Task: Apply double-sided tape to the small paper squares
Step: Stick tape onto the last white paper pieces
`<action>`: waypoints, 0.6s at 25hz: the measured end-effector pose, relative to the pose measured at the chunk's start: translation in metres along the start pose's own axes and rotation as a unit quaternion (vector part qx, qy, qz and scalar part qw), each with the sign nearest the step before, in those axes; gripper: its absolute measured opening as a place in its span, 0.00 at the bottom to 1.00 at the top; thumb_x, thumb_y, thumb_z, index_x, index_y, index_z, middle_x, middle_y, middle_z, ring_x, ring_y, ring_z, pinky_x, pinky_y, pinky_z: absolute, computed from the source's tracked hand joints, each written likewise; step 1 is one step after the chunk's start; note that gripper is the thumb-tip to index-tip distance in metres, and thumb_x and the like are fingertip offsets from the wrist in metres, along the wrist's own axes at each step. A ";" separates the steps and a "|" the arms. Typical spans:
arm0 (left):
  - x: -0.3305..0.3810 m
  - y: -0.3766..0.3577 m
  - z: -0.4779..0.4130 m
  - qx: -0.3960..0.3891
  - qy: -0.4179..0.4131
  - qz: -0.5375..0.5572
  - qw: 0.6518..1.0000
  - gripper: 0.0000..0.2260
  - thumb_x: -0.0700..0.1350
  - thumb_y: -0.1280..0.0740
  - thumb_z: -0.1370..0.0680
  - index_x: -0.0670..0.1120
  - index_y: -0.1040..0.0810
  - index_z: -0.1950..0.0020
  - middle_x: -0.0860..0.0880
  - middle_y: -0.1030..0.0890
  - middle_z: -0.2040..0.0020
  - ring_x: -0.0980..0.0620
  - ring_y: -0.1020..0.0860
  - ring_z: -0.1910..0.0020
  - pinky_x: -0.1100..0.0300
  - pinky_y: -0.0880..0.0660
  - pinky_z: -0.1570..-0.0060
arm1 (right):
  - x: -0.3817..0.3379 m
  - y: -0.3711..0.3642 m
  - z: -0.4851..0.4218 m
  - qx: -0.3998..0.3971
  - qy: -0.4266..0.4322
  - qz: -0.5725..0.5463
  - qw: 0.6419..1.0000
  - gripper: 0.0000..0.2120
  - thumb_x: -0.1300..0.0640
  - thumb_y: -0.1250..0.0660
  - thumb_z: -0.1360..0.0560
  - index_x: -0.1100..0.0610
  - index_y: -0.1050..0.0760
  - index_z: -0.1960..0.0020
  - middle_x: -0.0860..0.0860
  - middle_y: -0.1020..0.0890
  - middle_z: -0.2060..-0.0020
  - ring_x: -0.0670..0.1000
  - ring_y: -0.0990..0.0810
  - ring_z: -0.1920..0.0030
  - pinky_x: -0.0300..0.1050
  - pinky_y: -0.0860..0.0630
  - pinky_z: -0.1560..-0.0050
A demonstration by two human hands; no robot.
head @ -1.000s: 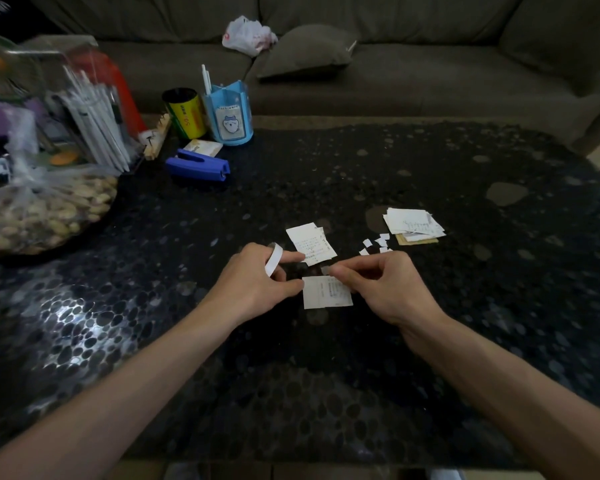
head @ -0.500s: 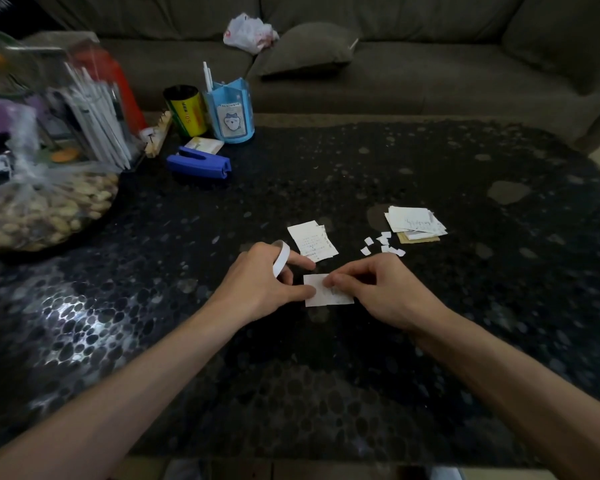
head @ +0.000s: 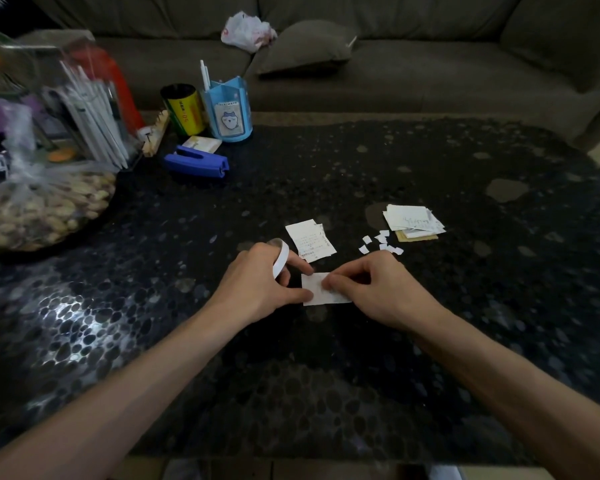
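Note:
A small white paper square (head: 314, 288) lies on the dark pebble-patterned table (head: 326, 174) in front of me. My left hand (head: 257, 285) has a white roll of double-sided tape (head: 280, 259) looped round a finger, and its thumb and forefinger touch the square's left edge. My right hand (head: 374, 289) has curled fingers whose tips press down on the square's right part. Whether a tape piece lies under those fingertips I cannot tell. Another printed paper piece (head: 310, 240) lies just behind the square.
Several tiny paper scraps (head: 381, 242) and a stack of paper slips (head: 413, 221) lie to the right. At the back left stand a blue stapler (head: 196, 162), a blue pen holder (head: 227, 110), a yellow can (head: 184, 109) and a bag of nuts (head: 39, 209). A sofa (head: 395, 64) lies beyond.
My right hand has come down from above the square's top edge and now presses its fingertips onto the paper. My left hand stays at the left edge with the tape roll.

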State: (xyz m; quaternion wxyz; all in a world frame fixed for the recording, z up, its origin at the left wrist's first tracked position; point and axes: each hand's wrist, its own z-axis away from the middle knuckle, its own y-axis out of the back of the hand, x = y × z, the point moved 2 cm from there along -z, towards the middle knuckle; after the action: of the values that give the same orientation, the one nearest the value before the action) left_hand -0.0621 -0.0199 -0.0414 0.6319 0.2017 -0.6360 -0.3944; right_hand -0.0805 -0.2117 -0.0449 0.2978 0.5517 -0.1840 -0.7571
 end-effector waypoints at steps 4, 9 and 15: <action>0.005 0.001 0.003 0.005 -0.032 -0.046 0.998 0.09 0.52 0.19 0.29 0.59 0.15 0.52 0.55 0.26 0.65 0.57 0.24 0.64 0.64 0.32 0.63 | 0.000 0.001 0.000 0.000 0.000 -0.004 1.000 0.07 0.49 0.30 0.18 0.44 0.14 0.44 0.43 0.14 0.48 0.42 0.18 0.47 0.42 0.21 0.42; 0.004 -0.001 0.003 -0.006 -0.066 -0.063 0.996 0.08 0.52 0.21 0.27 0.62 0.14 0.51 0.54 0.25 0.61 0.58 0.26 0.63 0.61 0.30 0.59 | 0.002 0.001 -0.002 0.004 0.004 -0.013 1.000 0.07 0.50 0.30 0.18 0.44 0.13 0.46 0.43 0.13 0.50 0.42 0.17 0.48 0.42 0.20 0.43; -0.001 -0.004 0.000 -0.010 -0.066 -0.064 0.996 0.08 0.52 0.21 0.26 0.62 0.13 0.49 0.60 0.29 0.62 0.62 0.26 0.63 0.67 0.35 0.63 | 0.003 0.001 -0.002 0.004 0.012 -0.016 1.000 0.07 0.50 0.30 0.18 0.44 0.13 0.47 0.43 0.13 0.51 0.42 0.17 0.49 0.39 0.21 0.46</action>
State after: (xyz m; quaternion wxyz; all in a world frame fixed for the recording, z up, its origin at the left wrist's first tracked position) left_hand -0.0628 -0.0216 -0.0448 0.5641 0.2089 -0.6583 -0.4526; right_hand -0.0787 -0.2142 -0.0468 0.2854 0.5646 -0.1744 -0.7546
